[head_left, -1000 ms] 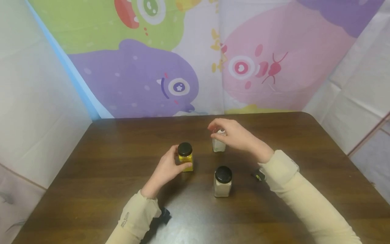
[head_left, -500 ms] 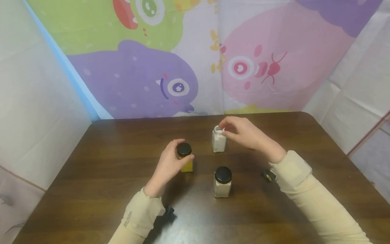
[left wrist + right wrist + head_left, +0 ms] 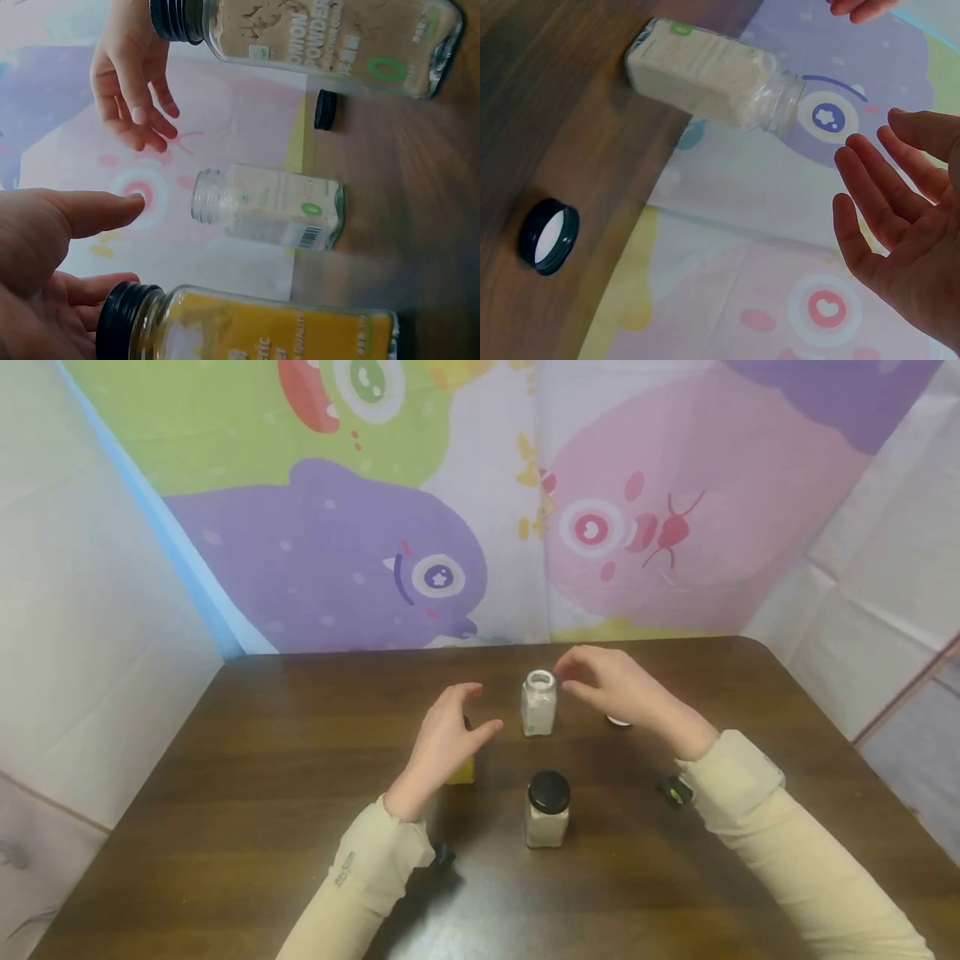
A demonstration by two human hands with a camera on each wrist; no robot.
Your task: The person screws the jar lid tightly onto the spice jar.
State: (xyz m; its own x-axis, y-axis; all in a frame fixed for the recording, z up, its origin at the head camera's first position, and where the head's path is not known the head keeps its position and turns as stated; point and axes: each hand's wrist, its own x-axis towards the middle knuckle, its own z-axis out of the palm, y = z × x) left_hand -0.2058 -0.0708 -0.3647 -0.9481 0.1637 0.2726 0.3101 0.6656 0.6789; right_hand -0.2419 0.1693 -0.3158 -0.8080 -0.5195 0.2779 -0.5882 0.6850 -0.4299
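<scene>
A lidless square glass jar (image 3: 538, 708) of pale powder stands upright between both hands. Just right of its mouth, my right hand (image 3: 626, 693) hovers with fingers relaxed, holding nothing. Over a yellow powder jar with a black lid (image 3: 277, 330), my left hand (image 3: 446, 735) is raised, thumb and fingers spread and nothing between them. In the head view that hand hides most of the yellow jar (image 3: 463, 772). A loose black lid (image 3: 549, 236) with a white lining lies on the table, partly covered by the right hand in the head view.
Nearer the person stands a capped jar (image 3: 546, 817), labelled onion powder in the left wrist view. All the jars stand on a dark wooden table (image 3: 285, 827). A cartoon-printed cloth (image 3: 360, 552) hangs behind its far edge.
My left hand has lifted from around the yellow jar and moved right, toward the lidless jar. My right hand has drawn back rightward from that jar's mouth, and the loose lid has come into view.
</scene>
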